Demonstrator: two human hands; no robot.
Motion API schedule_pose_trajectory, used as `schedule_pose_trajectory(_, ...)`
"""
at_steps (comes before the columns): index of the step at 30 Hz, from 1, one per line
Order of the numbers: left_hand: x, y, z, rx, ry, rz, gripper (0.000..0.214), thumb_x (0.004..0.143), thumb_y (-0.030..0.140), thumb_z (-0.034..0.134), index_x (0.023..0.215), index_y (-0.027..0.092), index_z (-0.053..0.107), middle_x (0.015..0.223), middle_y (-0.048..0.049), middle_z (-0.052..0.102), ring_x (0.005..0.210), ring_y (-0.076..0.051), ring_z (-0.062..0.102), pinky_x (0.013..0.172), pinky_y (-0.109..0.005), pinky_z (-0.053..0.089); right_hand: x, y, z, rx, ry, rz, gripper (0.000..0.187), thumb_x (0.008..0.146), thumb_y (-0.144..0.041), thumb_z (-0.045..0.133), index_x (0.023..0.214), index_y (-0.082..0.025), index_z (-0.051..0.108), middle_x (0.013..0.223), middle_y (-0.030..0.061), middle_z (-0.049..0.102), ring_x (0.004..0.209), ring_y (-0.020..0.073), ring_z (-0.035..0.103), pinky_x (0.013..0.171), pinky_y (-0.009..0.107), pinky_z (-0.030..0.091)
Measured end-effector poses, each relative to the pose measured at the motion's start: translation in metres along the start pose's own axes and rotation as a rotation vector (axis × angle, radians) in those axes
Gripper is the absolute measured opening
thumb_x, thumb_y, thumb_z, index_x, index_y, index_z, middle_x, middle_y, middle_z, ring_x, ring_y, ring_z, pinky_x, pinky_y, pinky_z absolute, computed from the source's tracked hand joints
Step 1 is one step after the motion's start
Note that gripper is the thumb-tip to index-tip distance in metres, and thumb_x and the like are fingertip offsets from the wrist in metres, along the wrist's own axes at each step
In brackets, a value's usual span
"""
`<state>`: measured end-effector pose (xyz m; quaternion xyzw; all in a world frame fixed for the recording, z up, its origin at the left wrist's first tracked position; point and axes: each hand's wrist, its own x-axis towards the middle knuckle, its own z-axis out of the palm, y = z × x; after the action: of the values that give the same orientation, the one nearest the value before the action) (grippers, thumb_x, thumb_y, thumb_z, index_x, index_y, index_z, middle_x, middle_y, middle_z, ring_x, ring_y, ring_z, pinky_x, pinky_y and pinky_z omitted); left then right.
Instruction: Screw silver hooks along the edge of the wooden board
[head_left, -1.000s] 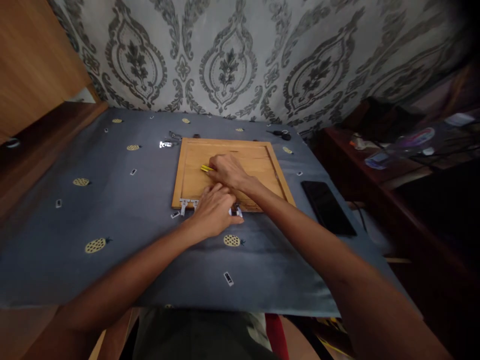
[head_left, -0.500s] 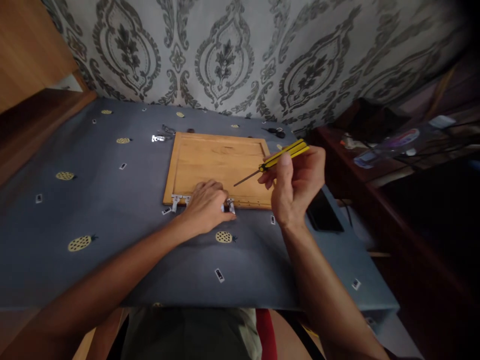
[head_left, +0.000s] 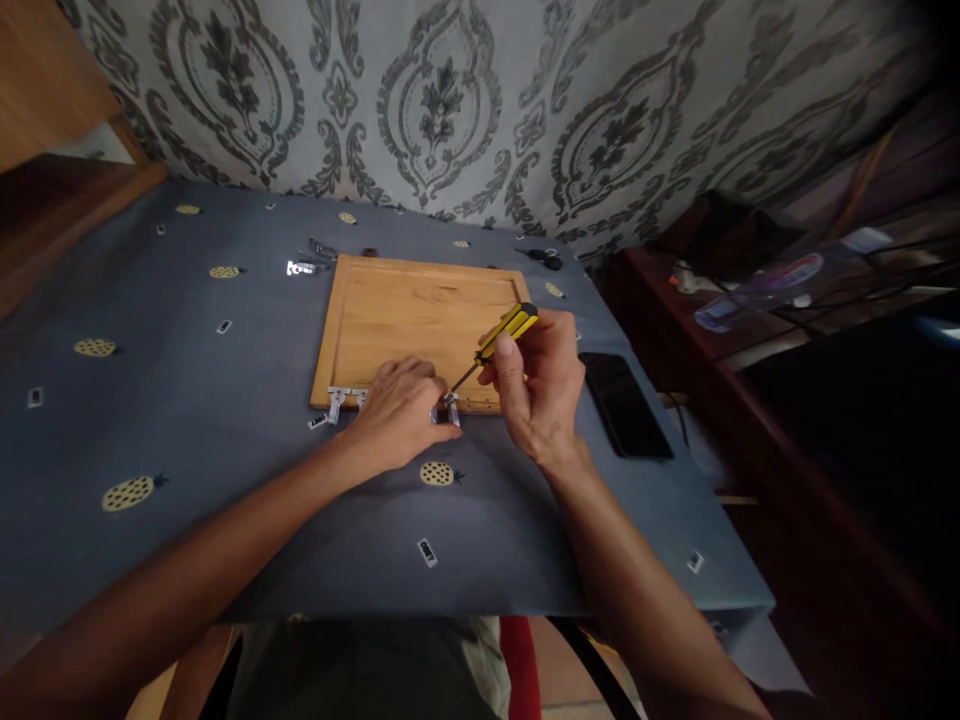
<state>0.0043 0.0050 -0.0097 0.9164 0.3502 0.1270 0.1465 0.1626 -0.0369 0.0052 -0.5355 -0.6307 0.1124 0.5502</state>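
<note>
A framed wooden panel (head_left: 420, 320) lies flat on the cloth-covered table. Along its near edge, my left hand (head_left: 397, 408) is closed on a metal hinge (head_left: 453, 411), with thumb and fingers pressing it against the wood. More metal hinge pieces (head_left: 337, 402) sit on the same edge, left of that hand, which partly covers them. In my right hand (head_left: 536, 380) is a screwdriver (head_left: 508, 333) with a yellow and black handle, gripped by thumb and fingers. Its shaft slants down left, and the tip is at the hinge under my left hand.
Loose metal hinges (head_left: 309, 262) lie past the panel's far left corner. A black phone (head_left: 626, 405) rests on the right, and a dark key-like object (head_left: 546, 258) at the back. Beyond the table's right edge, a plastic bottle (head_left: 780, 285) lies among cables.
My right hand has brought the screwdriver down and to the left, so its tip now meets the hinge. My left hand keeps its place on the panel's edge. More of the phone shows.
</note>
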Motion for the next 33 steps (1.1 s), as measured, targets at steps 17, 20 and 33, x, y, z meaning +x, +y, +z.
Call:
schedule_pose_trajectory(17, -0.0007, 0.0004, 0.0007, -0.057, -0.001, -0.017, 0.021, 0.084, 0.037, 0.072, 0.088, 0.017, 0.07, 0.095, -0.0093, 0.066, 0.1, -0.03, 0.059, 0.09, -0.045, 0.044, -0.001, 0.0008, 0.0002, -0.033, -0.078, 0.033, 0.014, 0.099, -0.043, 0.051, 0.104, -0.03, 0.049, 0.075, -0.0007, 0.059, 0.059, 0.0163, 0.06, 0.055, 0.034, 0.05)
schedule_pose_trajectory(20, -0.0008, -0.0002, 0.0013, -0.054, 0.015, -0.008, 0.019, 0.084, 0.037, 0.072, 0.087, 0.018, 0.07, 0.093, -0.0082, 0.066, 0.099, -0.029, 0.059, 0.088, -0.045, 0.045, -0.0013, 0.001, 0.0003, -0.06, -0.07, 0.053, 0.019, 0.099, -0.046, 0.05, 0.103, -0.028, 0.049, 0.076, -0.0008, 0.058, 0.06, 0.0159, 0.06, 0.055, 0.033, 0.05)
schedule_pose_trajectory(33, -0.0004, 0.0013, -0.0011, -0.057, -0.011, -0.021, 0.021, 0.084, 0.036, 0.075, 0.088, 0.017, 0.07, 0.094, -0.0082, 0.066, 0.101, -0.029, 0.058, 0.089, -0.043, 0.044, 0.0043, 0.0041, 0.0068, 0.154, -0.021, 0.131, 0.031, 0.089, -0.052, 0.066, 0.099, -0.029, 0.048, 0.078, -0.0025, 0.062, 0.052, 0.0104, 0.055, 0.043, 0.025, 0.046)
